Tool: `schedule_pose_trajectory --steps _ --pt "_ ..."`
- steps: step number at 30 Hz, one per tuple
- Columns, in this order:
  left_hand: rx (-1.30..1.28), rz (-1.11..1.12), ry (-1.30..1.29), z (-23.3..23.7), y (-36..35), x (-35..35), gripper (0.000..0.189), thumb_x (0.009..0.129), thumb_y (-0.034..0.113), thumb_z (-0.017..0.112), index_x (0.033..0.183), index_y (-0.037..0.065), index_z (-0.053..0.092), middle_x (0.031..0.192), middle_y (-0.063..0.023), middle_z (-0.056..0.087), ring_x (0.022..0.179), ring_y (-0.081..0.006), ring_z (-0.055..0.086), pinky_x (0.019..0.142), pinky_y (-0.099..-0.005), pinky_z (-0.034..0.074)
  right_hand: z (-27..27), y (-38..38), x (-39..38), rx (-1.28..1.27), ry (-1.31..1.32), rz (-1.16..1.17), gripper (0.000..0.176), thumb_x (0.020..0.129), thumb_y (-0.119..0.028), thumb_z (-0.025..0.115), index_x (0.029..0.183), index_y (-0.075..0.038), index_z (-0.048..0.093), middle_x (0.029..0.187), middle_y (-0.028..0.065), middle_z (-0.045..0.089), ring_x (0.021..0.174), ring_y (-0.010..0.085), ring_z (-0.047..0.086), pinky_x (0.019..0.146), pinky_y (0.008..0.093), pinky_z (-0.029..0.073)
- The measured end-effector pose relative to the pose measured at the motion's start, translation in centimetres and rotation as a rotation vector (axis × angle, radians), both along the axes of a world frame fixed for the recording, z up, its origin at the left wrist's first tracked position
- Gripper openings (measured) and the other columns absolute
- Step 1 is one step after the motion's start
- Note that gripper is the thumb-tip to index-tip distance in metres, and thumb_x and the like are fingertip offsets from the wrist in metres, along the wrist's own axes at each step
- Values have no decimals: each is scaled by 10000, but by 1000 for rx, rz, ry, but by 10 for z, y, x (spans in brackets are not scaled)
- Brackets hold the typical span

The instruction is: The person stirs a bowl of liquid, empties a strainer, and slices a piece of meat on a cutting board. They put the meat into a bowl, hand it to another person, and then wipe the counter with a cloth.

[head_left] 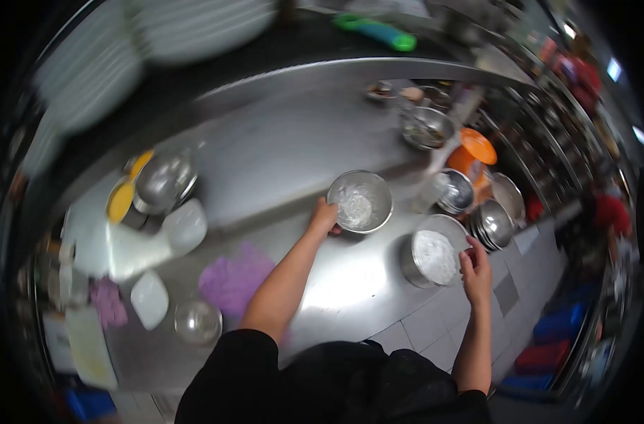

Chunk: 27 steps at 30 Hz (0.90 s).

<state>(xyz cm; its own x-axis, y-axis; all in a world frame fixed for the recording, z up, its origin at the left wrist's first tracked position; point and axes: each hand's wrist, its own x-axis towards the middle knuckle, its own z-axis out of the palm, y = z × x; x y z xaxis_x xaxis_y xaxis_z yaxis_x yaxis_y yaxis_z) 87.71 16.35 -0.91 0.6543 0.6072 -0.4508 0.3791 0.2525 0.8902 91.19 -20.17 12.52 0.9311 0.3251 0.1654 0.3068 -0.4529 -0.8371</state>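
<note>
On the steel counter, a metal bowl [357, 203] with white powder in its bottom stands near the middle. My left hand [326, 215] grips its left rim, thumb inside and fingers beneath. To the right stands a deeper metal pot [414, 265] that holds a heap of white powder [435, 257]. At the right side of this pot is my right hand [476, 268], its fingers curved at the rim; whether they press on the rim is not clear.
Stacked metal bowls [493, 225] and an orange container [475, 148] stand at the right. A purple cloth [237, 279], a glass bowl [198, 323] and a white dish [150, 299] lie left. A raised shelf edge [336, 69] spans the back. A person in red [611, 214] is at far right.
</note>
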Motion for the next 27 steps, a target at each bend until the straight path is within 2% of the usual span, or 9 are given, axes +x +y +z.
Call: schedule_pose_trajectory --steps 2,3,4,7,10,15,19,24,27 --pt "94 51 -36 7 15 -56 401 846 180 464 1175 -31 378 886 -204 603 544 -252 626 396 -339 522 8 28 3 85 34 134 348 891 -77 557 1234 -41 519 781 -15 503 642 49 451 570 196 386" --pt "149 85 -23 9 24 -81 393 877 266 497 1120 -35 434 869 -194 605 554 -243 631 411 -331 529 8 42 5 72 34 208 348 890 -79 558 1233 -36 519 780 -14 502 645 49 451 569 197 386" --pt "142 159 -9 6 35 -103 393 877 266 497 1120 -35 434 869 -194 605 554 -243 631 411 -331 529 8 59 6 61 27 276 349 889 -80 560 1233 -31 519 779 -13 500 648 48 451 568 198 387" --pt "-17 76 -19 -1 60 -171 570 875 508 549 1101 -12 487 875 -167 610 669 -213 652 436 -300 510 8 123 -10 -3 12 495 346 884 -91 573 1223 -41 528 800 -4 513 664 60 462 578 200 395" --pt "155 220 -57 20 55 -231 551 872 506 544 1025 -24 541 906 -139 634 684 -178 652 511 -273 503 0 193 -40 -77 -51 743 331 875 -117 592 1197 -56 546 828 39 556 715 109 514 634 236 433" --pt "239 484 -244 57 27 -357 405 910 370 551 1106 16 558 921 -82 625 707 -128 620 574 -252 499 -11 319 -137 -183 -365 1094 337 818 -139 614 1140 -47 578 942 152 619 840 298 604 764 379 484" --pt "229 771 -246 42 15 -458 340 924 311 547 1128 39 555 942 -69 623 691 -123 618 603 -236 499 -59 419 -202 -224 -752 1196 312 767 -178 634 1058 -70 612 1032 133 590 1029 296 542 861 417 441" --pt "223 1027 -109 8 5 -558 341 927 314 537 1126 38 523 960 -92 610 629 -140 612 518 -243 492 -126 505 -245 -550 -918 1009 249 780 -173 606 1021 -110 612 1063 101 572 1032 272 531 844 459 436" --pt "255 1105 -74 8 16 -580 341 932 316 525 1118 31 518 952 -91 600 623 -141 605 508 -248 490 -136 514 -249 -597 -946 993 222 781 -182 612 998 -136 616 1007 88 582 996 263 544 815 455 444"
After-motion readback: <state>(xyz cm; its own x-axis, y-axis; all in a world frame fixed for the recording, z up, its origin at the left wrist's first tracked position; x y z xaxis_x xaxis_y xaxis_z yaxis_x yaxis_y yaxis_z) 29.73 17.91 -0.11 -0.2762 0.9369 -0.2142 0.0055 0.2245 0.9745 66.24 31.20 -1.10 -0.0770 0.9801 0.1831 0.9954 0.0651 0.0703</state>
